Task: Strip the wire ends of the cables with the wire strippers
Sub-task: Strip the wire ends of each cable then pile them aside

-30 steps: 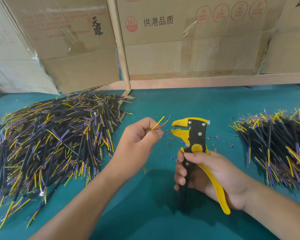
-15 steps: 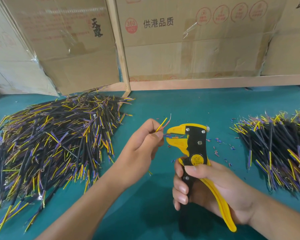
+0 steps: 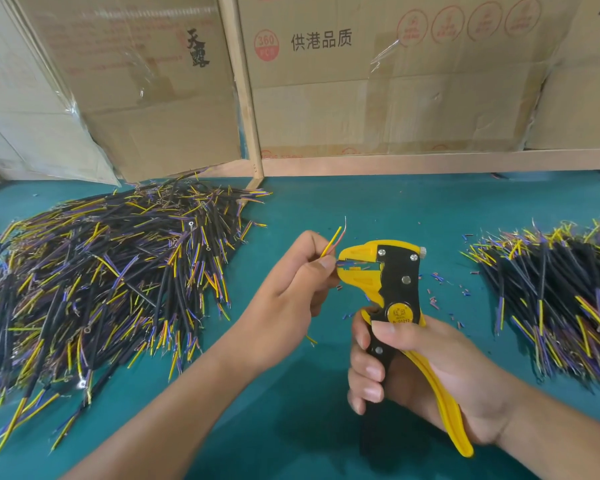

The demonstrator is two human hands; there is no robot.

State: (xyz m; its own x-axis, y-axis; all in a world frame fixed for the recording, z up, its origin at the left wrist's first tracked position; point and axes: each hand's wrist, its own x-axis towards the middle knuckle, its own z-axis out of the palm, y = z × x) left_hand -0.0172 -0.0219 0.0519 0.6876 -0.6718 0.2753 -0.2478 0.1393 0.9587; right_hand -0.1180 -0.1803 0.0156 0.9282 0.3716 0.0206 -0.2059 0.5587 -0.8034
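- Two heaps of short black-sheathed cables with yellow, blue and purple cores lie on the teal work mat [image 3: 326,209]: the big left heap [image 3: 94,271] near the left forearm, and the smaller right heap [image 3: 561,299] well apart on the other side.
- Brown printed cardboard cartons [image 3: 378,81] stand behind a pale wooden rail along the back edge.
- The yellow-and-black automatic wire strippers [image 3: 392,299] stand roughly upright, long axis running from the handles near the person up to the head; the yellow beak points left, toward the other hand.
- The right hand [image 3: 416,372] is clenched round both handles, thumb over the pivot.
- The left hand [image 3: 291,289] pinches a thin cable, its yellow and reddish cores [image 3: 333,240] slanting up and right, while a blue core [image 3: 342,263] sits in the jaws.
- The step looks like seating a core; next comes a firm squeeze with the cable held steady.
- Tiny insulation offcuts [image 3: 440,289] lie scattered just right of the tool.
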